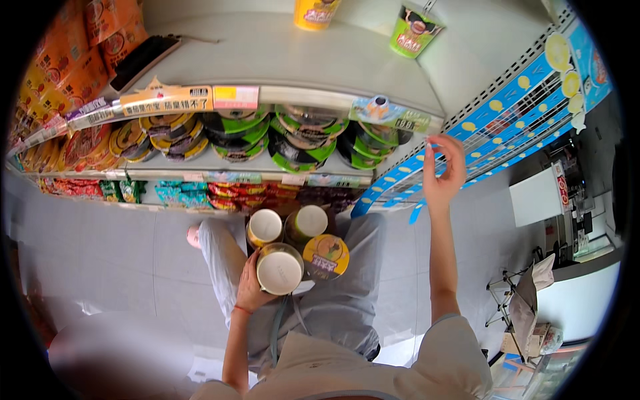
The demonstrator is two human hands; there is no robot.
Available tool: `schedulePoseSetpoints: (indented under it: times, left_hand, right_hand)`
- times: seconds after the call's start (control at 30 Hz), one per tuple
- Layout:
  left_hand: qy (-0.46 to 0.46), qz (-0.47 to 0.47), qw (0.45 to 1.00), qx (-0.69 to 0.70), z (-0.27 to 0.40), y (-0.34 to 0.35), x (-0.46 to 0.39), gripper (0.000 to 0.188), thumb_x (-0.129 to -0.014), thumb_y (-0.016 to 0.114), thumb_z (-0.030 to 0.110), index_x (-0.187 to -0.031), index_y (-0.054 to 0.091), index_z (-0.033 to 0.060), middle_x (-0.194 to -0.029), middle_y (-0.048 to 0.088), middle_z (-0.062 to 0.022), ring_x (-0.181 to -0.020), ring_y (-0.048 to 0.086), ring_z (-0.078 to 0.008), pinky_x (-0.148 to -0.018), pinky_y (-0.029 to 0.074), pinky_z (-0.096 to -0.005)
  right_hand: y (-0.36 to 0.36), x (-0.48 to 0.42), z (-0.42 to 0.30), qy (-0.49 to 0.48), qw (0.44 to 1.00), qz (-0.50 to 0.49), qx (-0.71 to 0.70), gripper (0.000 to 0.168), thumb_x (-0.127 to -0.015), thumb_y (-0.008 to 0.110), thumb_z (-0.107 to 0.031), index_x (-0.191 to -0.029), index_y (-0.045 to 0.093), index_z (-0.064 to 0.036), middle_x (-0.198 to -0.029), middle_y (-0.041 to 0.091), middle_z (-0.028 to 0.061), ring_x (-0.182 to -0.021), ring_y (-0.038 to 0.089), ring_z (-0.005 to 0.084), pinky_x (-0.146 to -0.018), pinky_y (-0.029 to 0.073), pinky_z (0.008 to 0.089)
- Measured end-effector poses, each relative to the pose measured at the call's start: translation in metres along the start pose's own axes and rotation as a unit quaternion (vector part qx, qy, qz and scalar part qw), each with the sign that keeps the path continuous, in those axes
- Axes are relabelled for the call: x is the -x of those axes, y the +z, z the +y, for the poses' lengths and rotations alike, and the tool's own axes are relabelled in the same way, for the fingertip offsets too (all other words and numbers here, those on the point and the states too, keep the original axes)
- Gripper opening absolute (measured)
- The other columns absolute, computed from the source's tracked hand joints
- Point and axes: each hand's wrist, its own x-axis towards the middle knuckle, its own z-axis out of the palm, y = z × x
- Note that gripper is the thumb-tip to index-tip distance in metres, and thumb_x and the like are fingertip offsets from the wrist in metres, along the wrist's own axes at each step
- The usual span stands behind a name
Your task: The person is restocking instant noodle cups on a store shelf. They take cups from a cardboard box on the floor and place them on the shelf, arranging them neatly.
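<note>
My left hand grips an upside-down instant noodle cup in front of my lap, its white base towards me. Beside it are two more cups, one with a yellow side and one with a greenish side, and a cup with a yellow lid. They seem to stand in a container that is mostly hidden. Out to the right, my right hand is raised near the shelf's right end, fingers curled and apart, holding nothing. A green noodle cup and a yellow noodle cup stand on the upper shelf.
Bowl noodles with green lids fill the shelf below, and coloured packets lie lower down. A dark phone-like object rests beside orange packs. Blue-edged racks line the right side. A folding chair stands farther right.
</note>
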Motion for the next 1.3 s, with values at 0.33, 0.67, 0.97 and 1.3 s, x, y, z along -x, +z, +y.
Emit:
schedulePoseSetpoints:
  times: [0.33,0.67,0.97,1.3]
  left_hand:
    - [-0.031,-0.007,0.999,0.038,0.017,-0.014,-0.007,0.111,-0.045,0.085,0.033,-0.133,0.026,0.0015,-0.129,0.038,-0.0170,-0.119,0.039,-0.0340,-0.099,0.034,-0.0410]
    - [-0.054,-0.016,0.997,0.049,0.019,-0.027,-0.003,0.115,-0.047,0.084,0.039,-0.135,0.021,-0.0006,-0.134,0.034,-0.0173,-0.124,0.034,-0.0327,-0.101,0.031,-0.0409]
    - [-0.073,-0.017,0.994,0.076,0.010,-0.025,0.003,0.106,-0.053,0.080,0.039,-0.136,0.023,0.0067,-0.137,0.027,-0.0183,-0.127,0.030,-0.0338,-0.103,0.030,-0.0411]
    - [-0.060,-0.024,0.994,0.083,0.010,-0.024,-0.005,0.117,-0.050,0.082,0.036,-0.138,0.014,0.0024,-0.138,0.025,-0.0201,-0.128,0.029,-0.0340,-0.103,0.030,-0.0418]
  right_hand:
    - [0.046,-0.173,0.170,0.089,0.974,0.018,0.206,0.052,-0.070,0.074,-0.021,-0.111,0.049,-0.002,-0.104,0.057,0.0119,-0.088,0.058,0.0196,-0.070,0.049,0.0314]
    - [0.228,-0.199,0.074,0.283,0.938,-0.201,-0.022,0.077,-0.060,0.082,-0.036,-0.114,0.046,0.005,-0.108,0.056,0.0155,-0.099,0.057,0.0205,-0.085,0.046,0.0325]
    - [0.297,-0.200,0.135,0.304,0.941,-0.080,-0.127,0.061,-0.060,0.083,-0.017,-0.106,0.049,0.002,-0.102,0.060,0.0118,-0.087,0.062,0.0186,-0.070,0.053,0.0292]
    - [0.247,-0.210,0.098,0.394,0.860,-0.195,-0.261,0.068,-0.061,0.080,-0.036,-0.114,0.051,-0.003,-0.098,0.060,0.0041,-0.090,0.058,0.0147,-0.084,0.043,0.0307]
